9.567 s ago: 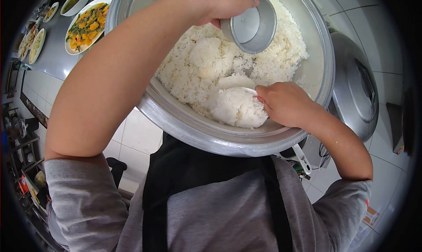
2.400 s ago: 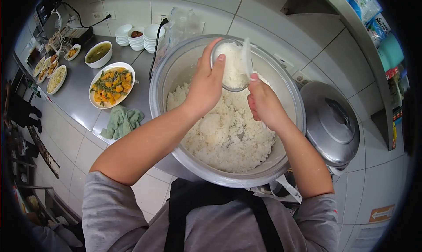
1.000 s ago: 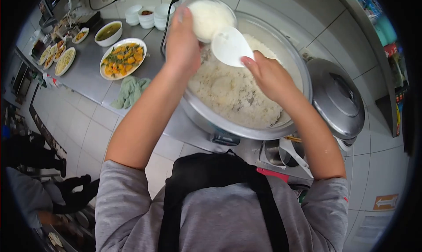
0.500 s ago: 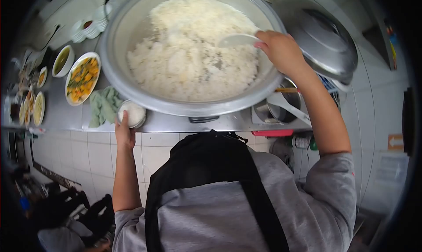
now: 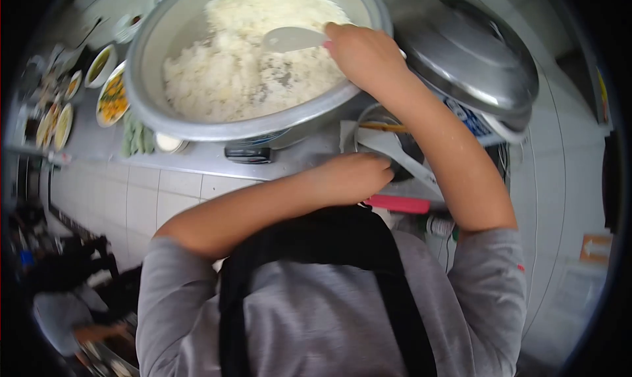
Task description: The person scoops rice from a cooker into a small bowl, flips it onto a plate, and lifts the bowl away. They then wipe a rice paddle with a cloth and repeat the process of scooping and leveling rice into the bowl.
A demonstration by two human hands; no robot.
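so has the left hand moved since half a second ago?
Yes. The left hand has left the small rice bowl by the green cloth and crossed right, to the counter edge below the big rice pot.

We are seeing a brushed metal rice pot [image 5: 197, 124], a glossy steel lid [image 5: 471, 58], a smooth white plastic paddle [image 5: 293, 39] and matt grey cloth sleeves [image 5: 178, 298].
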